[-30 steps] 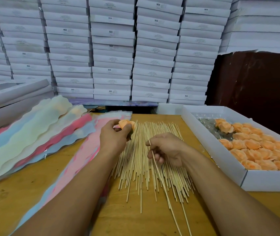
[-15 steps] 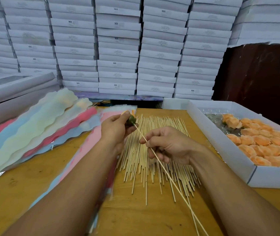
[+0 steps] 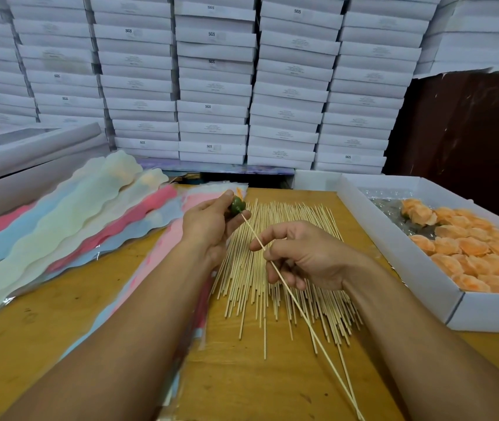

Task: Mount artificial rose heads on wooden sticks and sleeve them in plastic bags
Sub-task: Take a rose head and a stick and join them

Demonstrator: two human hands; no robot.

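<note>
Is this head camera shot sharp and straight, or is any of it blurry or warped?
Head view: the stacked white boxes bow, so there is wide-angle distortion; the plastic sleeves and forearms smear near the bottom; the left hand, right hand and held stick are fairly sharp.

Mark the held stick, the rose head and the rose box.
thin wooden stick (image 3: 284, 287), head view, mid-shaft
orange artificial rose head (image 3: 237, 205), head view, green base
white cardboard box (image 3: 394, 243), head view, near wall

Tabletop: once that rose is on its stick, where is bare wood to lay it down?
Bare table lies near the edge, between the sleeve stacks and the left forearm. Another bare strip runs between the loose sticks and the white rose box, partly under the right forearm. The centre is crowded with sticks and sleeves.
</note>
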